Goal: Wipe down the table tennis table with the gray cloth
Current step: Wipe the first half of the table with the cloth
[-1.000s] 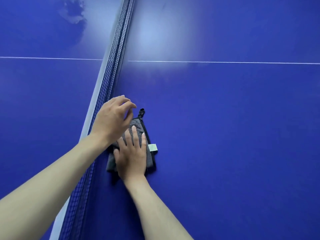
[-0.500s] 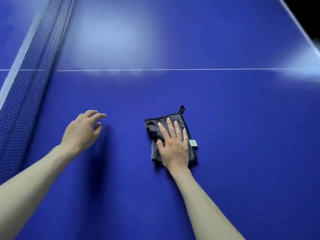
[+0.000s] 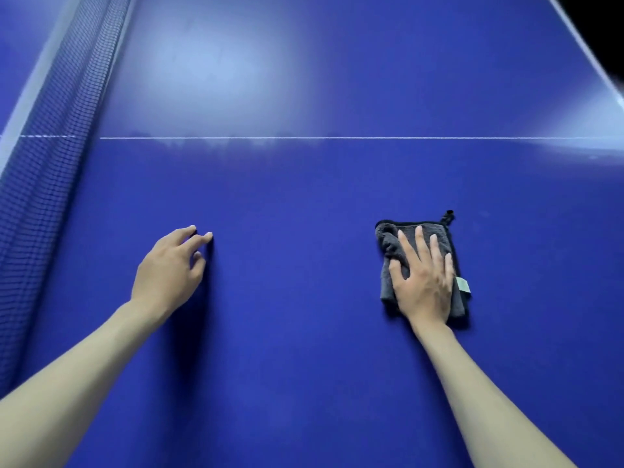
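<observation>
A folded gray cloth (image 3: 388, 251) with a black hem, a hanging loop and a small pale label lies flat on the blue table tennis table (image 3: 304, 197). My right hand (image 3: 422, 282) presses down on it with straight, spread fingers, covering most of its middle. My left hand (image 3: 169, 268) is well to the left of the cloth, fingers loosely bent with the tips at the table surface, holding nothing.
The net (image 3: 50, 136) runs along the left side from near to far. A thin white centre line (image 3: 337, 138) crosses the table beyond the hands. The table's white right edge (image 3: 580, 45) shows at the top right, dark beyond it.
My right hand has slid the cloth to the right, away from the net. My left hand came off the net area and now sits at the table, far apart from the cloth.
</observation>
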Demonstrator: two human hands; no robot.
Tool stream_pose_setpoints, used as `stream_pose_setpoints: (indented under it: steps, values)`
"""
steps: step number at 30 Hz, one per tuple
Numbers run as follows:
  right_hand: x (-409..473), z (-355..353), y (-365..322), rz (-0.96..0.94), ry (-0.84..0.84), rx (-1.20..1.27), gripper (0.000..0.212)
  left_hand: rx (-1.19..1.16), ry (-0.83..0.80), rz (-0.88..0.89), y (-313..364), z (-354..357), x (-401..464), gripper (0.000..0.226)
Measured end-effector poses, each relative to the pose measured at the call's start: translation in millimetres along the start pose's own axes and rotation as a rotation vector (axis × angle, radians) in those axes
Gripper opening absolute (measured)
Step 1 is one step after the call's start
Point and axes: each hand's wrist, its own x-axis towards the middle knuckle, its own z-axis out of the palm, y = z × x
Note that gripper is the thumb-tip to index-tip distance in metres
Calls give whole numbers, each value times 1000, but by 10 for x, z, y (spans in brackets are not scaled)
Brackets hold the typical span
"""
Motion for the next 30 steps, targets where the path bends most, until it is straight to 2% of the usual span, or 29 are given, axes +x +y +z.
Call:
stream_pose_setpoints:
  steps: [4, 10, 15, 22, 26, 30]
  values:
    - [-58, 161, -655, -41, -1, 5, 62, -13, -28, 118, -224, -104, 91, 38]
    - [-302, 526, -2188, -151, -35, 3, 64, 52, 185, 135, -774, -585, 188, 32]
    - [-611, 776, -3444, -212, -78, 21, 65, 76, 277, 121, -1488, -1126, 254, 37]
    - [-998, 1084, -4881, -312, -164, 44, 65, -19, 215, 84, -2187, -1562, 130, 41]
    - [-1048, 1214, -5396, -355, -188, 57, 66, 10, 190, 103, -2285, -1570, 127, 34]
    - [-968, 1224, -5315, -447, -184, 53, 64, 129, 282, 68, -2078, -1491, 220, 25]
